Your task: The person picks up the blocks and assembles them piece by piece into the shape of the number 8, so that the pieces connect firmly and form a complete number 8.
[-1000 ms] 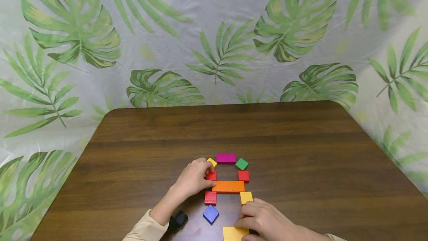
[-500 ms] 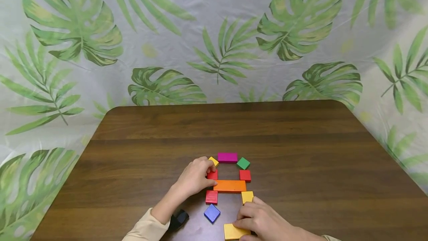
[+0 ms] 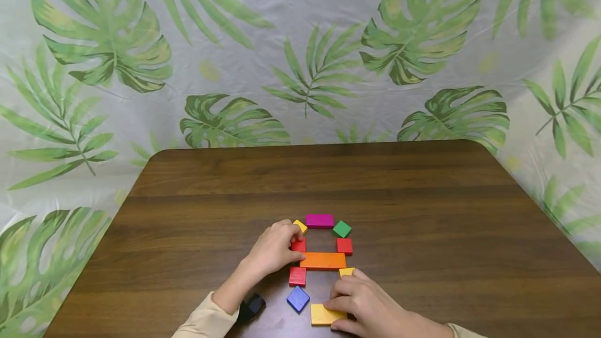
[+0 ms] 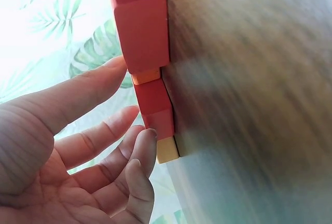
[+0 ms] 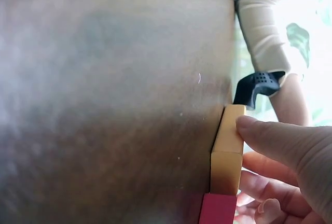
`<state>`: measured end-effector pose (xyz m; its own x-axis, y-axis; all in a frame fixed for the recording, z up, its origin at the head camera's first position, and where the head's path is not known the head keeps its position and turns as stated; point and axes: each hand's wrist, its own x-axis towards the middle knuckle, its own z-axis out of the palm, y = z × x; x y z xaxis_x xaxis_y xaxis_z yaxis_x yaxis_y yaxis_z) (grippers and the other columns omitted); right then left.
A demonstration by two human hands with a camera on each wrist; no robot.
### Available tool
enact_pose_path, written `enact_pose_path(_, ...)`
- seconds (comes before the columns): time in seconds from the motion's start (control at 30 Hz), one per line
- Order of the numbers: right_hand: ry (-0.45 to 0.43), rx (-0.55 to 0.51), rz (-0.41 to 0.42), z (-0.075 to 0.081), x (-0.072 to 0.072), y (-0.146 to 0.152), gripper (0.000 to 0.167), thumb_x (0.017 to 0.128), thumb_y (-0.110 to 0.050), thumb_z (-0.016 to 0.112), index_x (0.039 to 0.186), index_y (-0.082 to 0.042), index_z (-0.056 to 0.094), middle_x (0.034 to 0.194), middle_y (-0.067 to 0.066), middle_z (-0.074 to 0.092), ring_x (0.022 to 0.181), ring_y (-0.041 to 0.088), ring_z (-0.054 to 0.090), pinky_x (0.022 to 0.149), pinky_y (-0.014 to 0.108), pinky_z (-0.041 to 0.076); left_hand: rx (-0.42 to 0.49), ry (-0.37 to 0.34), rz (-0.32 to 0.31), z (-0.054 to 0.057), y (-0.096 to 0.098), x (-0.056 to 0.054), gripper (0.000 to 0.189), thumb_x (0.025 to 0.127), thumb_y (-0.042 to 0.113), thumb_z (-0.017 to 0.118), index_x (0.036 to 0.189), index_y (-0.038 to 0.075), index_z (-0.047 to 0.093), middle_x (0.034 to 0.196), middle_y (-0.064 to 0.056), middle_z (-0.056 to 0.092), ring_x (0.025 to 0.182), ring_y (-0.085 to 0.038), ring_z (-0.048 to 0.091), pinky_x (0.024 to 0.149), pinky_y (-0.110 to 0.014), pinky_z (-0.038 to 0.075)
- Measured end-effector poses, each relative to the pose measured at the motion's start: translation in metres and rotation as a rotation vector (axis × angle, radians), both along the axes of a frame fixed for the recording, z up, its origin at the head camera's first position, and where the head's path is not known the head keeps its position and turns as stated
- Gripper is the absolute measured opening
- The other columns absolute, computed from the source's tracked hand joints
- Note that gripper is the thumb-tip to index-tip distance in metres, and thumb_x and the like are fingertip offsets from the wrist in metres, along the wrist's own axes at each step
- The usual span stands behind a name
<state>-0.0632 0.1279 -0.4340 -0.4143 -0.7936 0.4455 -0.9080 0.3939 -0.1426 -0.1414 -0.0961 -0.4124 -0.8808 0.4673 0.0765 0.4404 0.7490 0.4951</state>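
Thumb and fingers of my right hand [image 3: 368, 304] pinch a long yellow block [image 3: 323, 315] lying flat near the front of the table. In the right wrist view a pinkish-red block [image 5: 218, 209] meets its end; the hand hides that one from the head view. Fingertips of my left hand [image 3: 274, 248] rest by a small red block [image 3: 298, 244], the thumb at the left end of a long orange block [image 3: 323, 261]. A second red block [image 3: 298, 276] and a blue block [image 3: 298, 299], turned cornerwise, lie below. My right fingers partly cover a yellow square block [image 3: 347, 272].
At the far end of the arrangement are a magenta block [image 3: 320, 221], a green block [image 3: 342, 229], a small yellow block [image 3: 300, 228] and a red block [image 3: 344, 246]. A black wrist device [image 3: 252, 308] sits by the left sleeve. Leaf-patterned cloth [image 3: 305, 56] hangs behind the table [image 3: 422, 213].
My right hand has slid the long yellow block away from the front edge and slightly left, toward the blue block. The left hand stays in place beside the red and orange blocks.
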Motion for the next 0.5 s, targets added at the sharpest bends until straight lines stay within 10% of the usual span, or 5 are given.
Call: enact_pose_path(0.5, 0.019, -0.028, 0.003, -0.0017, -0.0058, -0.0011, 0.023, 0.076, -0.038, 0.074, 0.091, -0.020, 0.072, 0.083, -0.014, 0.060, 0.078, -0.002, 0.052, 0.072, 0.011, 0.026, -0.001, -0.005, 0.000, 0.0000, -0.0001, 0.0002, 0.028, 0.067, 0.020, 0.084, 0.083, 0.006, 0.064, 0.075, -0.003, 0.053, 0.063, -0.009, 0.044, 0.057, -0.019, 0.037)
